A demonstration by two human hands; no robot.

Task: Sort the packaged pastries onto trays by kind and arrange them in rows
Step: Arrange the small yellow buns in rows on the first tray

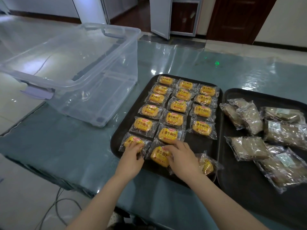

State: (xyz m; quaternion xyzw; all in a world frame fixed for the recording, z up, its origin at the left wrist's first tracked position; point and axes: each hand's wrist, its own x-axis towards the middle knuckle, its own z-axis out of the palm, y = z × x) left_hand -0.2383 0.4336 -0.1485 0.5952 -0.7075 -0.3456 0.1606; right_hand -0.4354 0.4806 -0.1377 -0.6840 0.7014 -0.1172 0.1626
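Where our right hand (181, 156) curls over a yellow bun in a clear wrapper (159, 156) on the near black plastic tray (204, 143), it hides part of the "小面包" writing, and our left hand (132, 153) pinches the next bun (132, 141).

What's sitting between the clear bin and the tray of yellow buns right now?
Nothing. In the head view only bare teal table separates the clear storage bin from the left tray of yellow buns.
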